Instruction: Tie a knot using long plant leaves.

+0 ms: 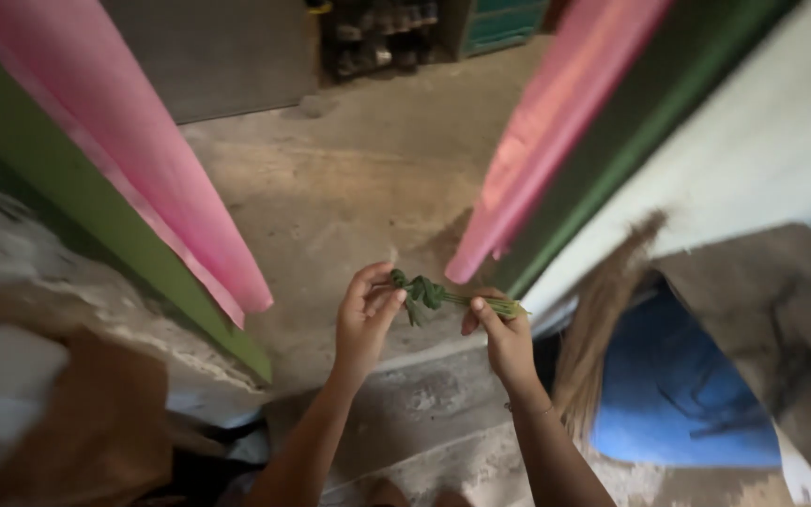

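- Left hand (pixel 363 319): raised at centre frame, palm turned inward, fingers curled, thumb and fingertips pinched on the knotted end of a green leaf strip (pixel 429 296); forearm running down to 6 o'clock
- Right hand (pixel 504 338): just at 3 o'clock of the left, fingers closed round the other end of the green leaf strip, thumb laid over it; thin bangle at the wrist; forearm dropping toward 5 o'clock
- Green leaf strip: stretched between both hands, near level, twisted into a small knot close to the left fingertips; straight tail poking out past the right fist toward 3 o'clock
- Below the hands, at 6 o'clock: grey concrete step (pixel 424 413), worn and patchy
- Beyond the hands, at 12 o'clock: bare dusty floor (pixel 349 178), reaching back to a dark shelf (pixel 382 38) with blurred objects on it
- At 10 o'clock: pink curtain (pixel 133 141) hanging beside a green door frame (pixel 77 197)
- At 1 o'clock: second pink curtain (pixel 556 122), blurred, against a dark green frame (pixel 640 131) and a pale wall (pixel 762 141)
- At 4 o'clock: straw broom (pixel 603 319) leaning upright, just beside the right forearm; blue surface (pixel 678 394) behind it; grey board (pixel 772 310) over that
- At 8 o'clock: brown blurred bundle (pixel 96 422) with a white patch, too smeared to tell apart
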